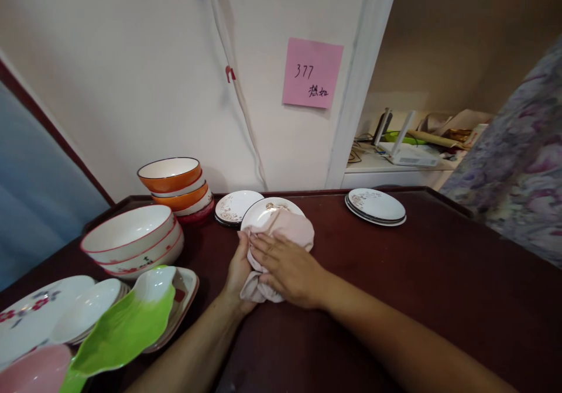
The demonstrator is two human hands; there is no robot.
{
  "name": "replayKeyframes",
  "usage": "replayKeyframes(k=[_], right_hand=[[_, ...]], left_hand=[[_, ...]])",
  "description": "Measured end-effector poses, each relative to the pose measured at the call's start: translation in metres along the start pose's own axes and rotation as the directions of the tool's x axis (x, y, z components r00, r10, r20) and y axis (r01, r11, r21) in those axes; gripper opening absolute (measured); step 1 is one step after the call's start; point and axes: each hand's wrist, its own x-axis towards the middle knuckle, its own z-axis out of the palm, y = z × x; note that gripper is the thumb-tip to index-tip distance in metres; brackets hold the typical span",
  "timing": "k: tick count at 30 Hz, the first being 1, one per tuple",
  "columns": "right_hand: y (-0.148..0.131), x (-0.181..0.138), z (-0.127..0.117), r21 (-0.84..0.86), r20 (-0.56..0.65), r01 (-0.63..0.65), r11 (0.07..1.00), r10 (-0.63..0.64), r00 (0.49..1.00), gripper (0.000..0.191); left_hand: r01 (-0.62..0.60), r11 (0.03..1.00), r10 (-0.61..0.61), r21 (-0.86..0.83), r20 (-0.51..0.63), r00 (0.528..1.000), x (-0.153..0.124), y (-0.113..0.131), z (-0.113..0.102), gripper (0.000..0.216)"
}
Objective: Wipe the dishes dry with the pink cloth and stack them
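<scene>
Near the middle of the table, a white plate [266,208] with a brown floral print is tilted up towards me. My left hand [239,270] grips its near left edge, the thumb at the rim and the other fingers hidden beneath. A pale pink cloth [292,229] covers much of the plate's face, with a bunched end hanging below. My right hand [287,267] presses the cloth against the plate, fingers stretched over it. Just behind to the left lies a small stack of similar plates [237,205]. Another such stack of plates [376,204] stands farther right.
To the left stand stacked orange-and-white bowls [171,176] and large red-rimmed bowls [132,238]. Closer are a green leaf-shaped dish [132,323], a flowered platter [26,305], small white bowls [85,311] and a pink dish [37,369]. A white router [408,153] sits on a shelf behind.
</scene>
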Motion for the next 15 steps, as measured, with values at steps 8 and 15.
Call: replayKeyframes(k=[8, 15], right_hand=[[0.028, -0.007, -0.008, -0.128, -0.086, -0.252, 0.959, 0.242, 0.966, 0.055], [-0.008, 0.003, -0.011, -0.048, 0.001, -0.019, 0.999, 0.019, 1.000, 0.052]], left_hand=[[-0.102, 0.986, 0.090, 0.131, 0.090, 0.992, -0.003, -0.009, 0.007, 0.059], [0.028, 0.992, -0.022, 0.125, -0.046, 0.999, -0.009, -0.002, 0.007, 0.062]])
